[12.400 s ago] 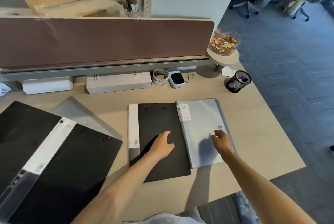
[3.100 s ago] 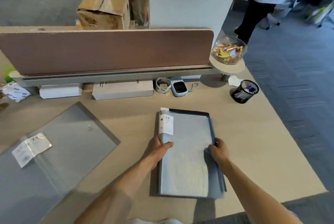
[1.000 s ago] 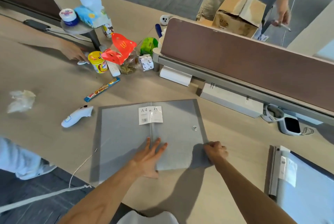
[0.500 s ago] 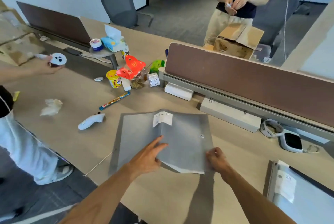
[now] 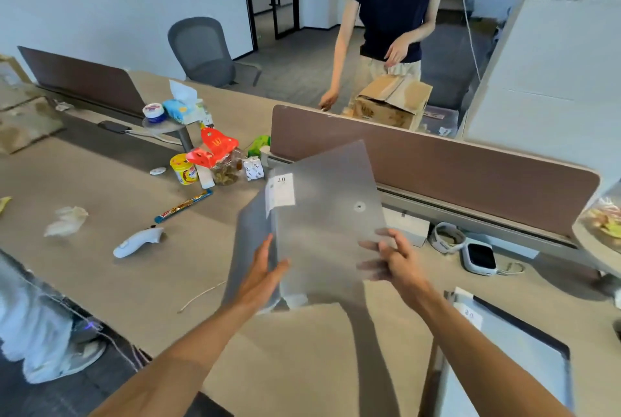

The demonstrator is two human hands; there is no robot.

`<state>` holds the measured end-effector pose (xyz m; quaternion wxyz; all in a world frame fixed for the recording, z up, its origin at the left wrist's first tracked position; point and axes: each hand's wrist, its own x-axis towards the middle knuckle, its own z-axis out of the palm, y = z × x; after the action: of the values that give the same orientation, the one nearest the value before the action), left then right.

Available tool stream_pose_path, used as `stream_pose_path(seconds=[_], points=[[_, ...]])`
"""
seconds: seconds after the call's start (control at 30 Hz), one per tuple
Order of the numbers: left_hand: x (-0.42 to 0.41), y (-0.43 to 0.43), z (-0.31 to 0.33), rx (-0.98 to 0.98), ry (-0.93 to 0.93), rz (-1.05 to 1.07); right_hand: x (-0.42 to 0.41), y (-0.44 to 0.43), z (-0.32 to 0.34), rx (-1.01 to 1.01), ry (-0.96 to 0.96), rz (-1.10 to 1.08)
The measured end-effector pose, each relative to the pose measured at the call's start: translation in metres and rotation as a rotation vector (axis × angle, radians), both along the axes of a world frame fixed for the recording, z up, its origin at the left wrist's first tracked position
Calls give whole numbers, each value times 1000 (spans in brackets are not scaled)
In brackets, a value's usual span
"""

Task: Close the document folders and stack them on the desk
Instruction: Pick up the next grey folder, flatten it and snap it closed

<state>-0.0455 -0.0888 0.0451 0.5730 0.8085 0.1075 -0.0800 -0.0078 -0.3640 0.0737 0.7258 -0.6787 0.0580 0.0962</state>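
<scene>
A translucent grey folder [image 5: 322, 225] with a white "20" label and a snap button is lifted off the desk and tilted up in front of me, nearly folded shut. My left hand [image 5: 260, 277] grips its spine edge at the lower left. My right hand [image 5: 393, 258] holds the lower right edge, fingers showing through the cover. At the lower right a pale blue folder [image 5: 510, 359] lies closed on a dark folder, forming a stack on the desk [image 5: 302, 366].
A brown divider panel [image 5: 453, 174] runs behind the folder, with white boxes, a tape roll and a small device below it. Snacks, a yellow cup, a candy bar and a white controller [image 5: 137, 242] lie to the left. A person [image 5: 389, 23] stands beyond the divider by a cardboard box.
The grey folder, lying open flat a second ago, has been folded over and lifted off the desk by both hands. My view has tilted up.
</scene>
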Motion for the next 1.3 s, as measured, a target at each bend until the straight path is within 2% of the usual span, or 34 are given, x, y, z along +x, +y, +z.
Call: stream_pose_path(seconds=[0.07,0.13,0.2,0.27,0.33,0.37,0.43,0.5,0.53,0.6,0.7,0.77,0.83,0.9,1.17,1.23,1.3], points=[[17,-7,9,-203,-11,101,-1,-11,11,67,-16,5],[29,-16,28,-284,-34,170,-3,-17,19,52,-57,16],[36,-25,45,-362,-43,214,-2,-20,19,-80,-104,-9],[38,-33,47,-471,-29,253,1,-25,11,-304,-146,-58],[41,-38,41,-563,-5,258,2,-32,7,-479,-117,-43],[40,-39,38,-596,8,248,0,-34,6,-473,-52,-22],[40,-38,29,-622,46,205,-8,-32,2,-336,114,-13],[37,-31,13,-599,109,164,-15,-31,-15,-295,185,-21],[36,-24,2,-574,149,154,-17,-29,-25,-353,176,-30],[33,-6,-17,-521,227,138,-16,-19,-46,-616,113,-3],[32,26,-48,-416,305,137,-15,4,-68,-996,92,226],[30,44,-68,-333,335,148,-16,18,-81,-1167,89,379],[29,59,-81,-212,339,129,-16,30,-91,-1273,95,499],[35,72,-91,13,291,79,-13,39,-97,-1348,79,566],[77,104,-113,775,36,-267,11,70,-99,-1606,18,622],[84,95,-120,870,-103,-406,15,76,-98,-1657,10,637],[92,80,-120,896,-142,-589,14,82,-96,-1687,10,620]])
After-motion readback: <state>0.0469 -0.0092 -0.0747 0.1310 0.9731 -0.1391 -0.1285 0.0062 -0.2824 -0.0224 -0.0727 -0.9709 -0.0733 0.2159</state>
